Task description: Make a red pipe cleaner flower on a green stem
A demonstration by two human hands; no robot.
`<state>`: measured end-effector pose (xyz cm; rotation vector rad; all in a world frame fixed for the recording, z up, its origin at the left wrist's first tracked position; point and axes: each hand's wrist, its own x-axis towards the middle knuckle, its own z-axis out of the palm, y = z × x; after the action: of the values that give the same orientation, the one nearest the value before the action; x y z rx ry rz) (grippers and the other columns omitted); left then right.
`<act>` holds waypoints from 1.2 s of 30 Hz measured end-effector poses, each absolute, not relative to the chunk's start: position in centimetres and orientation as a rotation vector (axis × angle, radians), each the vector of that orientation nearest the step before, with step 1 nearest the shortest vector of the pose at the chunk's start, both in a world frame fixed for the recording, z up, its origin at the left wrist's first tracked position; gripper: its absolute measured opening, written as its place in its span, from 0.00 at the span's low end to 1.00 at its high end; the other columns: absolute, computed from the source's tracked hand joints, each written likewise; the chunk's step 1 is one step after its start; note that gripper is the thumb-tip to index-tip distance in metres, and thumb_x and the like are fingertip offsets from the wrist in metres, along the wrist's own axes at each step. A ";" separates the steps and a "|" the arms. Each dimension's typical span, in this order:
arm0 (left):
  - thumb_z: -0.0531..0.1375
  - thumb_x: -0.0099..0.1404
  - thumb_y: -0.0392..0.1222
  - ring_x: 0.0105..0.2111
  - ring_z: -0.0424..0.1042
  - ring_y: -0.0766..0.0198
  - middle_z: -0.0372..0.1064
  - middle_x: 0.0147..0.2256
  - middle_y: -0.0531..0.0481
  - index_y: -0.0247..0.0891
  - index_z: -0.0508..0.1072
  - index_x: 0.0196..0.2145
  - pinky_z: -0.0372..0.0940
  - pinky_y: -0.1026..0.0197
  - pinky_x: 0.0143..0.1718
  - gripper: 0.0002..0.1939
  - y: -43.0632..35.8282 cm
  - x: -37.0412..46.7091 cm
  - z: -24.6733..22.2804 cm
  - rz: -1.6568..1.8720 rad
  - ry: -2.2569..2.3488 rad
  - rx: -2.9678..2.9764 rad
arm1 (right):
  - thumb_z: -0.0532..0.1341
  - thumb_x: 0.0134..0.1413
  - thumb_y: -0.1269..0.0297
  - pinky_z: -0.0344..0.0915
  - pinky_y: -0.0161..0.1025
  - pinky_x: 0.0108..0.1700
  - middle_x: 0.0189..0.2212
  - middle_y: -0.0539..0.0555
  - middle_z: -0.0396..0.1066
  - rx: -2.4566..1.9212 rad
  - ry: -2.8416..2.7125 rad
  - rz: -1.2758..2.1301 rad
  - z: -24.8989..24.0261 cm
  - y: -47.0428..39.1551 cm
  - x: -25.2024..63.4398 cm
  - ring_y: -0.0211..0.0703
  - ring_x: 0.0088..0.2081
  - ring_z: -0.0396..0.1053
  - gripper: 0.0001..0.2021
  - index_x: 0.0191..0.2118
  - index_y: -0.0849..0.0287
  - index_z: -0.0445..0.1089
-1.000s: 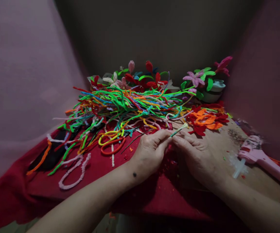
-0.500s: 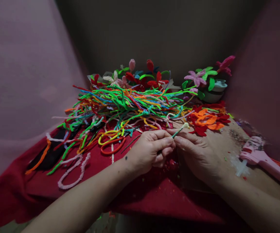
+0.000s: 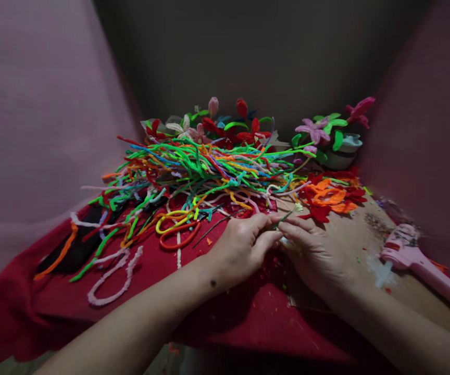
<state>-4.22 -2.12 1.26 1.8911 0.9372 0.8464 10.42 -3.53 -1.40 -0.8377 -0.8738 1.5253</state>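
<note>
Fingertips of my left hand (image 3: pixel 244 245) and my right hand (image 3: pixel 313 247) meet over the front of the table. Between them they pinch a thin dark green stem (image 3: pixel 284 219) that slants up to the right. A pale yellow tuft (image 3: pixel 298 207) shows beside its upper end; whether the two are joined I cannot tell. Below the right fingertips peeks a small pale piece (image 3: pixel 286 241), mostly hidden, that I cannot name. The lower end of the stem is covered by my fingers. Orange and red fuzzy petals (image 3: pixel 328 195) lie just beyond my right hand.
A tangled heap of coloured pipe cleaners (image 3: pixel 209 161) spreads behind my hands. Fuzzy flowers (image 3: pixel 240 127) stand at the back, others in a pot (image 3: pixel 342 156). At right, a pink glue gun (image 3: pixel 416 260) rests on a brown board (image 3: pixel 350 245). Red cloth (image 3: pixel 228 317) covers the table.
Both hands have turned and come closer around the stem. My left hand's curled lower fingers are now hidden, less stem shows, and a pale piece has appeared under the right fingertips.
</note>
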 end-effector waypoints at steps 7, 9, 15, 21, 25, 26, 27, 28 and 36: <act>0.47 0.64 0.34 0.30 0.67 0.66 0.69 0.30 0.47 0.35 0.69 0.37 0.61 0.64 0.33 0.12 -2.0 -4.3 -0.5 0.919 0.984 2.371 | 0.65 0.46 0.67 0.61 0.34 0.31 0.29 0.50 0.72 -0.875 -0.871 1.485 -1.5 -3.7 10.2 0.37 0.29 0.65 0.03 0.30 0.55 0.75; 0.49 0.65 0.36 0.25 0.66 0.70 0.67 0.26 0.51 0.36 0.70 0.33 0.60 0.67 0.29 0.10 -2.0 -4.3 -0.1 0.963 0.986 2.212 | 0.64 0.48 0.66 0.62 0.35 0.34 0.30 0.50 0.72 -0.864 -0.911 1.456 -1.2 -3.7 10.1 0.38 0.32 0.66 0.03 0.31 0.54 0.75; 0.51 0.64 0.40 0.11 0.57 0.76 0.59 0.17 0.59 0.36 0.66 0.28 0.51 0.72 0.11 0.09 -2.3 -4.0 2.1 0.772 0.883 1.452 | 0.63 0.48 0.65 0.60 0.44 0.48 0.36 0.51 0.72 -0.858 -1.002 1.428 -0.5 -3.7 10.3 0.47 0.43 0.65 0.03 0.29 0.54 0.75; 0.54 0.61 0.39 0.08 0.51 0.77 0.60 0.18 0.59 0.34 0.67 0.29 0.54 0.71 0.08 0.06 -1.7 -4.6 1.7 0.651 0.579 1.068 | 0.62 0.49 0.66 0.51 0.46 0.56 0.36 0.51 0.71 -0.836 -1.107 1.385 -0.8 -3.5 10.9 0.46 0.47 0.62 0.06 0.24 0.54 0.74; 0.55 0.61 0.41 0.08 0.47 0.79 0.59 0.18 0.60 0.34 0.67 0.30 0.52 0.72 0.07 0.07 -1.2 -5.2 1.7 0.502 0.501 1.007 | 0.62 0.49 0.68 0.54 0.46 0.54 0.39 0.52 0.70 -0.773 -1.061 1.436 -1.1 -3.7 10.9 0.47 0.48 0.62 0.06 0.32 0.53 0.76; 0.54 0.61 0.41 0.08 0.46 0.79 0.59 0.19 0.60 0.34 0.67 0.30 0.52 0.71 0.07 0.07 -1.2 -5.2 1.8 0.481 0.509 1.035 | 0.62 0.49 0.69 0.55 0.46 0.53 0.39 0.52 0.70 -0.770 -1.050 1.442 -1.1 -3.6 10.9 0.47 0.48 0.62 0.06 0.32 0.53 0.76; 0.53 0.62 0.41 0.08 0.47 0.79 0.59 0.19 0.59 0.35 0.66 0.30 0.52 0.71 0.08 0.08 -1.3 -5.1 2.0 0.472 0.540 1.091 | 0.62 0.49 0.69 0.56 0.45 0.52 0.39 0.52 0.70 -0.773 -1.043 1.440 -1.2 -3.6 10.9 0.47 0.47 0.63 0.06 0.32 0.53 0.76; 0.52 0.63 0.42 0.09 0.48 0.78 0.59 0.19 0.59 0.35 0.66 0.30 0.52 0.71 0.09 0.09 -1.5 -5.0 2.1 0.488 0.595 1.177 | 0.62 0.49 0.69 0.57 0.44 0.51 0.38 0.52 0.70 -0.779 -1.038 1.431 -1.2 -3.5 10.8 0.46 0.46 0.63 0.05 0.31 0.53 0.76; 0.49 0.65 0.38 0.29 0.66 0.66 0.68 0.30 0.47 0.34 0.68 0.37 0.60 0.63 0.32 0.09 -2.1 -4.4 0.0 0.924 1.079 2.389 | 0.63 0.49 0.68 0.60 0.34 0.34 0.27 0.48 0.68 -0.876 -0.984 1.419 -1.3 -3.4 10.5 0.36 0.28 0.61 0.03 0.31 0.54 0.75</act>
<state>-4.35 -2.15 -0.05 2.3894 1.0788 0.9238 10.47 -3.44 -1.28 -0.8763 -0.9837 1.4195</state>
